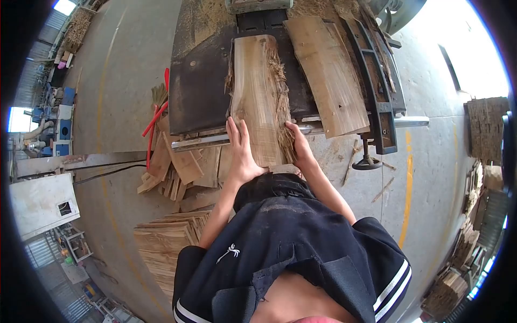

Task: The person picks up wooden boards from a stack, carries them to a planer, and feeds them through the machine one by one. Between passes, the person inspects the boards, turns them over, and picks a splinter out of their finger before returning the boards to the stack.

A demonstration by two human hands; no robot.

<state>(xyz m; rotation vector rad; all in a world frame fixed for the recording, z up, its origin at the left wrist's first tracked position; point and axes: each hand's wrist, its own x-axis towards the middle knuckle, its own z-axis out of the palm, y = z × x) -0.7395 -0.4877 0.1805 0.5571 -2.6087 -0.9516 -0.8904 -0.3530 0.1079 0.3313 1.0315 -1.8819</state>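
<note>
A rough wooden slab (260, 91) with bark-fringed edges lies lengthwise on the dark metal machine table (196, 91). My left hand (240, 153) lies flat on the slab's near left corner, fingers spread. On the slab's near right edge my right hand (299, 144) grips the frayed bark side. Both hands hold the slab's near end, which overhangs the table's front rail.
A second, wider plank (327, 72) leans on the table to the right, beside a metal fence (377, 70). Offcuts (177, 167) and a stack of thin boards (164, 242) lie on the concrete floor at left. Red-handled tool (156, 121) leans there. Wood piles stand far right.
</note>
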